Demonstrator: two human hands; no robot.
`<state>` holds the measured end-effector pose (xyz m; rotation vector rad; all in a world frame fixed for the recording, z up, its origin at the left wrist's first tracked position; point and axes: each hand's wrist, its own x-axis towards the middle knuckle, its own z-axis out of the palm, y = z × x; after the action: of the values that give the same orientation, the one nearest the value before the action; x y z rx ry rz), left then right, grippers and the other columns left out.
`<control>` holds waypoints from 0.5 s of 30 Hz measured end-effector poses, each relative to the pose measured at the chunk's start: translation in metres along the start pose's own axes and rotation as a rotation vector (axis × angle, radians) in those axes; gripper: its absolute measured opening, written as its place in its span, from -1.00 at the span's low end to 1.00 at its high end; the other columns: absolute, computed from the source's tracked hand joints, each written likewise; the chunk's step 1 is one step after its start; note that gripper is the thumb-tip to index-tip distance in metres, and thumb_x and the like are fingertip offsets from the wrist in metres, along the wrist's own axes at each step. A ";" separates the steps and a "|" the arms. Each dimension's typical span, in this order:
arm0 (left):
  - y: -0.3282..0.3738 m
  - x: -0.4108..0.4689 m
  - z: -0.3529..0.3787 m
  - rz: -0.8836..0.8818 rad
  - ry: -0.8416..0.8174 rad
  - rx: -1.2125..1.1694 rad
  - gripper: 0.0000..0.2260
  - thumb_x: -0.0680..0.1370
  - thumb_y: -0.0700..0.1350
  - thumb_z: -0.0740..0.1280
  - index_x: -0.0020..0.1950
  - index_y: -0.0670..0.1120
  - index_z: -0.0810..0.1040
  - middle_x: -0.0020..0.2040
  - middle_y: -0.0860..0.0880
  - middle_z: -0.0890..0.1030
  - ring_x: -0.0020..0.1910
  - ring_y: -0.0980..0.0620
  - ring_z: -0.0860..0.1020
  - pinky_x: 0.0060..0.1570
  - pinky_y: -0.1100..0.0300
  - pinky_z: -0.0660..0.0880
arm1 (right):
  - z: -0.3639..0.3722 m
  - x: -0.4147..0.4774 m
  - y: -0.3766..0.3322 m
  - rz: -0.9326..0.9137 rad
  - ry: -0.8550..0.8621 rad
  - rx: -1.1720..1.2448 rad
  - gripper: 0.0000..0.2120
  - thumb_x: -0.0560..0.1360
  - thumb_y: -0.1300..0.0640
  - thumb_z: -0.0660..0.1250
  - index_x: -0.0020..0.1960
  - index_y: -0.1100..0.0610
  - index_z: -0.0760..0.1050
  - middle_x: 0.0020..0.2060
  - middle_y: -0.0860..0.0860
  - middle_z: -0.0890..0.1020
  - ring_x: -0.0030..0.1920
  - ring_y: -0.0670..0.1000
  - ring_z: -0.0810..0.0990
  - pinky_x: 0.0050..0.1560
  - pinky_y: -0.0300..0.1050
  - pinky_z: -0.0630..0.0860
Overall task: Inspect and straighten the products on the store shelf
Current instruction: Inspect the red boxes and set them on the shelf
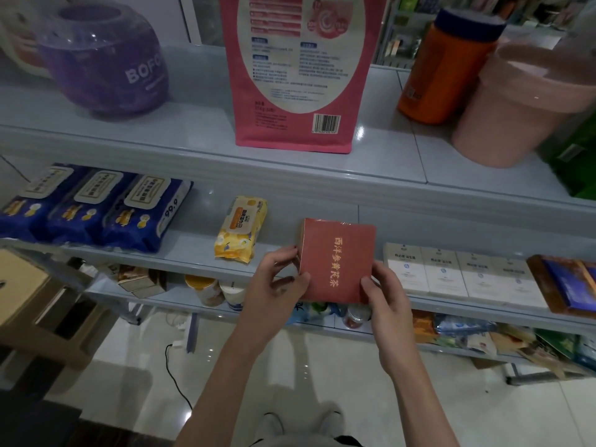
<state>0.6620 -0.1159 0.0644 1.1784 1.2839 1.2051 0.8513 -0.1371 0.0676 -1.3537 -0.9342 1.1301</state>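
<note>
A red box with gold lettering (337,259) stands upright at the front edge of the middle shelf (200,256). My left hand (274,282) grips its left edge, thumb on the front face and fingers curled round the side. My right hand (385,295) holds the lower right corner with the thumb pressed on the front. A yellow wipes pack (240,229) lies just left of the box, and a row of white boxes (451,272) stands to its right.
Three blue wipes packs (96,208) lie at the left of the middle shelf. On the top shelf stand a purple tub (103,59), a pink bag (300,72), an orange jar (445,62) and a pink bucket (516,104). Lower shelves hold mixed goods; a cardboard box (25,285) sits at left.
</note>
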 end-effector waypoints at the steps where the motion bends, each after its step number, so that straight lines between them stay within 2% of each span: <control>1: 0.001 0.000 0.000 0.007 -0.004 0.002 -0.65 0.52 -0.02 0.48 0.28 0.01 0.54 0.36 0.18 0.54 0.37 0.14 0.50 0.23 -0.16 0.58 | 0.000 0.000 0.000 0.001 0.002 0.003 -0.72 0.68 0.21 0.25 0.34 -0.03 0.50 0.16 -0.19 0.63 0.07 -0.28 0.64 -0.07 -0.37 0.58; 5: 0.003 -0.001 0.001 -0.013 0.001 -0.036 -0.64 0.53 -0.08 0.51 0.28 -0.02 0.52 0.37 0.16 0.53 0.37 0.14 0.50 0.25 -0.17 0.57 | 0.001 0.000 0.000 -0.021 -0.007 0.014 -0.72 0.67 0.22 0.26 0.30 -0.07 0.53 0.08 -0.27 0.68 0.13 -0.20 0.65 -0.03 -0.34 0.59; 8: 0.008 -0.003 0.003 -0.058 0.013 -0.105 -0.54 0.47 0.09 0.54 0.27 -0.05 0.50 0.39 0.10 0.53 0.33 0.14 0.54 0.21 -0.11 0.60 | 0.001 0.001 0.003 -0.057 -0.029 -0.005 -0.70 0.64 0.19 0.33 0.30 -0.11 0.54 0.20 -0.18 0.65 0.24 -0.11 0.62 0.10 -0.19 0.63; 11: 0.009 -0.004 0.004 -0.102 0.022 -0.155 -0.64 0.50 -0.07 0.46 0.24 -0.09 0.45 0.37 0.00 0.55 0.22 0.18 0.60 0.06 0.09 0.66 | 0.002 0.000 0.005 -0.090 -0.047 -0.066 -0.67 0.60 0.03 0.42 0.34 -0.15 0.54 0.34 -0.12 0.58 0.40 -0.03 0.52 0.35 0.15 0.54; 13: 0.009 -0.004 0.003 -0.110 0.040 -0.169 -0.70 0.55 -0.17 0.43 0.24 -0.11 0.43 0.29 -0.02 0.59 0.16 0.18 0.63 -0.04 0.23 0.64 | 0.004 -0.001 0.003 -0.109 -0.059 -0.110 -0.62 0.55 -0.06 0.46 0.35 -0.20 0.53 0.38 -0.16 0.54 0.43 -0.07 0.48 0.41 0.21 0.49; 15: 0.007 -0.002 0.003 -0.113 0.065 -0.173 -0.72 0.57 -0.22 0.41 0.23 -0.09 0.43 0.22 -0.01 0.63 0.13 0.16 0.65 -0.04 0.27 0.62 | 0.006 -0.002 0.000 -0.127 -0.078 -0.158 -0.59 0.51 -0.11 0.45 0.34 -0.26 0.51 0.37 -0.28 0.52 0.42 -0.17 0.46 0.37 0.26 0.50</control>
<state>0.6651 -0.1178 0.0713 0.9367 1.2504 1.2527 0.8452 -0.1377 0.0685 -1.3639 -1.1705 1.0357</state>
